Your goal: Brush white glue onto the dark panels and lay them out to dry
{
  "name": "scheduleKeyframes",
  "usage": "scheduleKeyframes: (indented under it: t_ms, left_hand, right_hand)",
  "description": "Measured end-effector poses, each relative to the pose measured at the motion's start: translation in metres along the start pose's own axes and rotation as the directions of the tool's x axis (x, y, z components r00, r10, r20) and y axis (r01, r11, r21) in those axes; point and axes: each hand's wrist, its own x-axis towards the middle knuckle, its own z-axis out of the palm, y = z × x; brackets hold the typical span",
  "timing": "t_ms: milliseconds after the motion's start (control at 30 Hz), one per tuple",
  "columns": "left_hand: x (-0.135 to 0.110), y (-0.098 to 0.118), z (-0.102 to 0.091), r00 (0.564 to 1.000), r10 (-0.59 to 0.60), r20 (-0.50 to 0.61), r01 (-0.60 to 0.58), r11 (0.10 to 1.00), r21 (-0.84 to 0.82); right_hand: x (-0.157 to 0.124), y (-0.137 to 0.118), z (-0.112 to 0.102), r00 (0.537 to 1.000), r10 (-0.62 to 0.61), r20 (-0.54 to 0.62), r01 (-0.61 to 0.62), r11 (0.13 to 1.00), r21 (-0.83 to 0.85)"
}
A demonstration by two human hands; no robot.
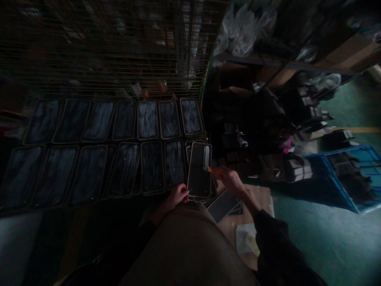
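My right hand (pixel 230 179) is closed round the orange handle of a small brush (pixel 214 171). The brush tip touches a dark rectangular panel (pixel 197 174) with rounded corners and a pale rim. A whitish wet streak runs down the panel's upper right part, above the brush. At the panel's lower left edge, my left hand (pixel 179 194) pinches the rim with curled fingers. To the left lie two rows of similar dark panels (pixel 152 165), most smeared with whitish strokes. More flat dark panels (pixel 224 206) lie partly hidden beside my lap.
A wire mesh cage (pixel 143 47) stands behind the rows. At right are a blue crate (pixel 327 174), stacked grey pieces (pixel 298 169) and a shelf with clear plastic bags (pixel 242 29). A wooden board (pixel 262 194) carries a whitish sheet (pixel 245 238). The scene is dim.
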Motion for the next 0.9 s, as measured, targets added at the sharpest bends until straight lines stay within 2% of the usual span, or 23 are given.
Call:
scheduleKeyframes:
  t_ms: [133,233,333,433,500,600,700,800,900]
  left_hand:
    - [0.0,-0.001,0.001,1.0,-0.017,-0.025,0.017,1.0,-0.013]
    - [-0.001,0.0,0.001,0.999,-0.024,-0.022,0.024,1.0,-0.016]
    - [-0.002,0.001,0.001,1.0,-0.02,-0.002,0.02,1.0,-0.02]
    - [-0.002,0.002,0.001,1.0,-0.016,-0.002,0.016,1.0,-0.021]
    - [-0.002,0.003,0.001,1.0,-0.023,-0.007,0.023,1.0,-0.013]
    - [-0.003,0.005,0.001,0.999,-0.032,-0.012,0.032,0.999,0.003]
    - [-0.005,0.006,0.0,1.0,-0.029,-0.004,0.029,1.0,0.0]
    - [-0.007,0.006,0.0,1.0,-0.014,0.001,0.014,1.0,-0.01]
    - [-0.006,0.006,0.0,1.0,-0.009,-0.017,0.009,1.0,-0.014]
  right_hand:
    - [-0.031,-0.015,-0.001,0.99,-0.025,0.139,0.011,0.995,0.096]
    - [-0.039,-0.021,-0.002,0.979,-0.066,0.192,0.027,0.979,0.202]
    - [-0.03,-0.023,0.0,0.963,-0.073,0.258,-0.007,0.954,0.298]
    - [-0.007,-0.015,0.004,0.956,-0.061,0.287,-0.053,0.927,0.371]
    - [0.014,-0.005,0.005,0.975,-0.044,0.22,-0.04,0.931,0.364]
    - [0.048,0.012,0.0,0.999,-0.034,0.006,0.031,0.966,0.258]
    - [0.074,0.023,-0.008,0.982,-0.028,-0.186,0.057,0.987,0.153]
    - [0.089,0.027,-0.01,0.962,-0.011,-0.274,0.038,0.995,0.092]
    - [0.088,0.024,-0.004,0.963,-0.013,-0.27,0.02,1.0,0.024]
